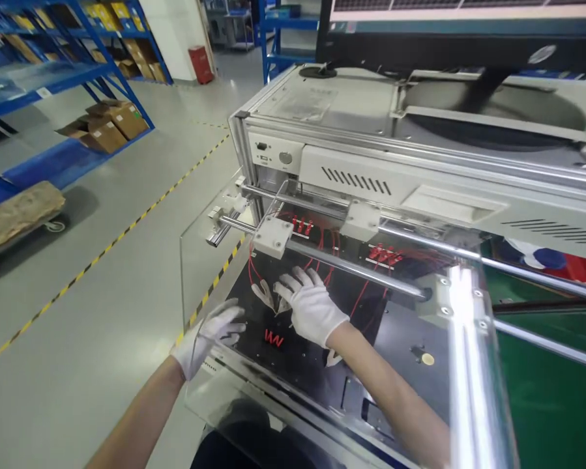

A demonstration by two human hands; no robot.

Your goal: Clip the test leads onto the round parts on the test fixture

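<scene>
White-gloved right hand (312, 306) spread flat on black work plate (293, 355) | red wires (322, 251) just beyond its fingertips | left hand (209, 335) open, resting at clear guard (195, 260) edge, outside | advise: keep palm flat, fingers off wires.

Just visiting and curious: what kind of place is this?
Probably a factory or warehouse floor: blue shelving stacked with cardboard boxes, yellow-black floor tape, and gloved hands, right hand, working inside a grey machine.
</scene>
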